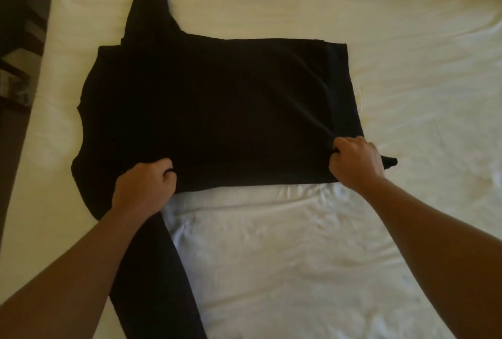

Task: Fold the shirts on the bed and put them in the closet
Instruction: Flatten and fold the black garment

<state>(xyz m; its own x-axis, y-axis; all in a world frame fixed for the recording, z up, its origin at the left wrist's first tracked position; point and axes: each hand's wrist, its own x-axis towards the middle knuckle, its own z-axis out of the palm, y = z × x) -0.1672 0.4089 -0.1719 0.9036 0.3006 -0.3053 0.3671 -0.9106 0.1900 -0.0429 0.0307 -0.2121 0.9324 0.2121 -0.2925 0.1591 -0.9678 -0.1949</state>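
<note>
bed [407, 39]: cream sheet, rumpled | on it: black shirt [217, 107], spread flat

Two bare forearms, sleeveless to the frame edge (no rings, watch or gloves visible).

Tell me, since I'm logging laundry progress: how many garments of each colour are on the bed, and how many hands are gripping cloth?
Black shirt: 1
White garment: 1, kind unclear
Hands gripping the black shirt: 2, left hand and right hand
Total: 4
</note>
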